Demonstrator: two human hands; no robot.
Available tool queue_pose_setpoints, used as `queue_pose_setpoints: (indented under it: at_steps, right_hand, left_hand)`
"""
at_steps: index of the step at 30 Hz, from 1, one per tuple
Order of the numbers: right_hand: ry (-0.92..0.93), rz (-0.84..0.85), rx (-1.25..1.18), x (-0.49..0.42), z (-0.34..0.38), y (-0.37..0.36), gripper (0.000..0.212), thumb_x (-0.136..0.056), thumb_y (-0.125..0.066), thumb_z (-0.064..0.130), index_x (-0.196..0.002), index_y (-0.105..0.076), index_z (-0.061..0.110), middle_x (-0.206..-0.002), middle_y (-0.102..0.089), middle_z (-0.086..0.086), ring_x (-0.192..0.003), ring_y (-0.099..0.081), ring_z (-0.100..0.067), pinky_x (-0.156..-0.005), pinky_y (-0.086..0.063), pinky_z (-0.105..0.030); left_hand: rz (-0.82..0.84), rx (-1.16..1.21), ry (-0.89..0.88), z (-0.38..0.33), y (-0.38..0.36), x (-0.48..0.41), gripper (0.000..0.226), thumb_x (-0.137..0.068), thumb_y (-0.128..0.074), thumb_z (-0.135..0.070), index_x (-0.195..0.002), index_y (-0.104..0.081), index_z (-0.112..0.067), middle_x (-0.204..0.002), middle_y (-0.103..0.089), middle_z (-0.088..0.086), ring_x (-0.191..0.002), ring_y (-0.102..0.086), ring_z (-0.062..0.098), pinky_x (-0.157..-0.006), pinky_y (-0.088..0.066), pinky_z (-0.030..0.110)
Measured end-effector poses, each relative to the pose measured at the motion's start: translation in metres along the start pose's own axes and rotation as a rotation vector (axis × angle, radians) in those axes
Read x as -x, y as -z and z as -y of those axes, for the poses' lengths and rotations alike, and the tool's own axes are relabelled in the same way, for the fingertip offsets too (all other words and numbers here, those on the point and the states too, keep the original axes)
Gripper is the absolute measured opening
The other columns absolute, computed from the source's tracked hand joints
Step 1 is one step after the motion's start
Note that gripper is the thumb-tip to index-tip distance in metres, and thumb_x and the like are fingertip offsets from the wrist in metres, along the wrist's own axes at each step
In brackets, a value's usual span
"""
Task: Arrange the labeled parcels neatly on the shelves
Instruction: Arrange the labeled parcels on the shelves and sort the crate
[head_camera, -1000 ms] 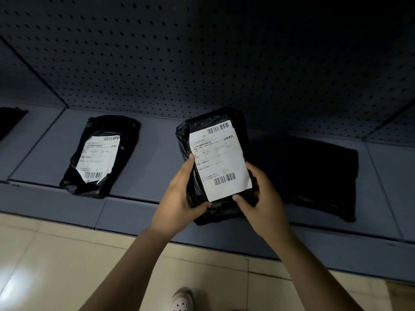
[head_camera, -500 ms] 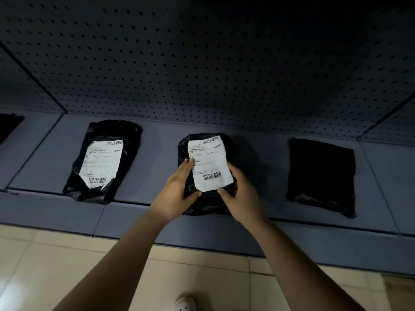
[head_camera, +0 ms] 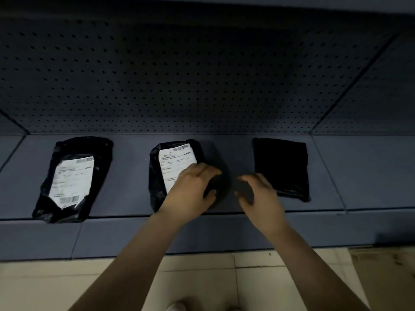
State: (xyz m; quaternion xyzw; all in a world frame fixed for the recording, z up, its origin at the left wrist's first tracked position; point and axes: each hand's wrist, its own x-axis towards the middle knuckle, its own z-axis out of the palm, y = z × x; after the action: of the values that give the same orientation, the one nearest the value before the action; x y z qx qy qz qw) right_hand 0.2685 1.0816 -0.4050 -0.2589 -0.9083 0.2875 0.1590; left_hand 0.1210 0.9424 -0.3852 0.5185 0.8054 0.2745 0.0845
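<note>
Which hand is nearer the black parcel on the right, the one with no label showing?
The right hand: it hovers at the lower left corner of the unlabeled parcel. The left hand lies over the middle labeled parcel, farther off.

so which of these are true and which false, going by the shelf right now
1. Three parcels lie on the shelf: left parcel, middle parcel, right parcel. True.
2. The right parcel shows a white label. False: its upper face is plain black.
3. The right hand grips the middle parcel. False: it holds nothing and is between the middle and right parcels.
4. The left hand covers part of the middle parcel's label. True.
5. The left parcel lies label down. False: its label faces up.
</note>
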Motion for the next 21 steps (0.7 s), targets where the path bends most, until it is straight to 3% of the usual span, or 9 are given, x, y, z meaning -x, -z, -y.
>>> queue_pose_setpoints:
  at_steps: [5,12,15,17,21]
  right_hand:
    - [-0.013,-0.064,0.034,0.013,-0.041,0.044,0.031,-0.087,-0.071,0.011,-0.117,-0.064,0.009,-0.113,-0.060,-0.007,-0.102,-0.060,-0.024,-0.084,-0.052,-0.032]
    - [-0.063,-0.044,0.059,0.017,-0.109,0.087,0.033,-0.086,-0.071,0.014,-0.118,-0.064,0.011,-0.116,-0.061,-0.009,-0.100,-0.063,-0.025,-0.080,-0.056,-0.035]
    - [-0.126,0.021,0.098,0.013,-0.134,0.090,0.039,-0.088,-0.069,0.023,-0.125,-0.059,0.015,-0.124,-0.058,-0.007,-0.107,-0.060,-0.024,-0.084,-0.051,-0.030]
    - [-0.183,0.084,0.082,0.008,-0.147,0.087,0.049,-0.090,-0.066,0.028,-0.135,-0.050,0.019,-0.133,-0.052,-0.007,-0.116,-0.056,-0.024,-0.090,-0.049,-0.031]
    - [-0.289,0.239,-0.010,-0.003,-0.166,0.073,0.074,-0.091,-0.067,0.029,-0.152,-0.026,0.020,-0.148,-0.037,-0.011,-0.132,-0.043,-0.029,-0.105,-0.039,-0.035]
  left_hand:
    - [-0.003,-0.087,-0.072,-0.044,-0.025,-0.030,0.042,-0.075,-0.060,-0.022,-0.116,-0.065,-0.014,-0.106,-0.064,0.007,-0.096,-0.059,0.031,-0.081,-0.052,0.042]
    - [-0.056,-0.111,-0.048,-0.095,-0.079,-0.059,0.034,-0.085,-0.057,-0.031,-0.112,-0.066,-0.013,-0.105,-0.065,0.006,-0.094,-0.061,0.028,-0.082,-0.048,0.037]
    - [-0.063,-0.107,0.029,-0.104,-0.108,-0.069,0.039,-0.087,-0.055,-0.034,-0.118,-0.063,-0.012,-0.112,-0.063,0.008,-0.102,-0.059,0.029,-0.087,-0.049,0.039]
    - [-0.038,-0.121,0.112,-0.107,-0.124,-0.074,0.048,-0.091,-0.056,-0.036,-0.133,-0.053,-0.011,-0.128,-0.057,0.010,-0.117,-0.052,0.030,-0.098,-0.044,0.041]
    - [0.087,0.017,0.371,-0.112,-0.149,-0.082,0.076,-0.095,-0.054,-0.042,-0.154,-0.016,-0.014,-0.159,-0.022,0.007,-0.143,-0.025,0.026,-0.115,-0.027,0.036]
